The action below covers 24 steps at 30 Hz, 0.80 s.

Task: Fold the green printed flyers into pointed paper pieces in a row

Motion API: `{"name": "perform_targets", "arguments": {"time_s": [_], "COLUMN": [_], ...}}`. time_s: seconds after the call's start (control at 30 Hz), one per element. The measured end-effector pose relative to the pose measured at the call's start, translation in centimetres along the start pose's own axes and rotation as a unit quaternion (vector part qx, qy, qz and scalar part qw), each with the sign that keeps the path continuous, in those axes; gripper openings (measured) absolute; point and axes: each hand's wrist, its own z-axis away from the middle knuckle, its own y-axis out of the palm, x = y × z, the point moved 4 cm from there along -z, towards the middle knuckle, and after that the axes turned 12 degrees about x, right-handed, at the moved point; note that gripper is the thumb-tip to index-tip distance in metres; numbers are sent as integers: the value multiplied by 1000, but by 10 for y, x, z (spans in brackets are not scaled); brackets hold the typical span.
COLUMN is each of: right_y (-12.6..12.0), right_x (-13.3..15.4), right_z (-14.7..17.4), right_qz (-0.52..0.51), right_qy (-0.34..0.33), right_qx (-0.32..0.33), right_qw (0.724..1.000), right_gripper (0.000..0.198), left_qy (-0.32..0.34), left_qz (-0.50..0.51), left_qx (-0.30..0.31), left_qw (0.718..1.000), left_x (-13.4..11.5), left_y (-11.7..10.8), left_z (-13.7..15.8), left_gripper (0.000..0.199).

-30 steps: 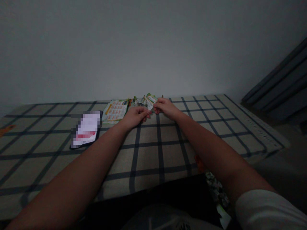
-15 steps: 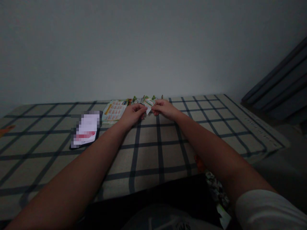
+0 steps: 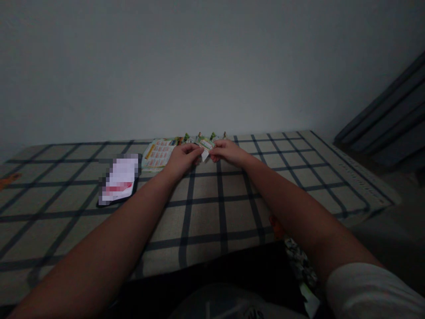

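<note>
My left hand [image 3: 186,158] and my right hand [image 3: 228,151] meet near the back of the cloth-covered table. Between their pinched fingertips is a small folded piece of printed paper [image 3: 205,154], green and white, with a white point facing me. Fingers hide parts of its edges. Just behind it stand several small green-and-white folded paper pieces [image 3: 186,138], partly covered by my hands. To the left of my left hand lies a flat printed sheet [image 3: 158,153] with a yellow heading and rows of reddish blocks.
A phone [image 3: 120,179] with a lit, blurred screen lies left of my left forearm. The checked tablecloth [image 3: 206,221] reaches the pale wall [image 3: 212,66]. A dark curtain [image 3: 392,106] hangs at the right. Crumpled green-and-white material [image 3: 300,261] is below my right forearm.
The paper between my fingers has shifted slightly, with its white point looking broader and less print showing. Both hands stay in nearly the same place.
</note>
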Motion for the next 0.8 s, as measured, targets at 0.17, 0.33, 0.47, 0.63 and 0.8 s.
{"name": "perform_targets", "arguments": {"time_s": [0.17,0.33,0.47,0.63,0.8], "right_y": [2,3,4,6,4], "right_x": [1,3,4,2,2], "right_z": [1,2,2,2,2], "right_qz": [-22,-19,-19,-11,-27], "right_qy": [12,18,10,6,8], "right_qx": [-3,-6,-2,23,6], "right_qw": [1000,1000,1000,1000,1000], "right_gripper": [19,19,19,16,17], "left_qy": [6,-6,5,21,24], "left_qz": [30,51,32,17,-1], "left_qx": [12,12,2,1,-6], "left_qw": [999,999,999,1000,1000], "left_x": [1,1,-2,4,6], "left_y": [-2,2,1,-4,-3], "left_z": [-1,-1,0,-4,-5], "left_gripper": [28,37,38,36,37]}}
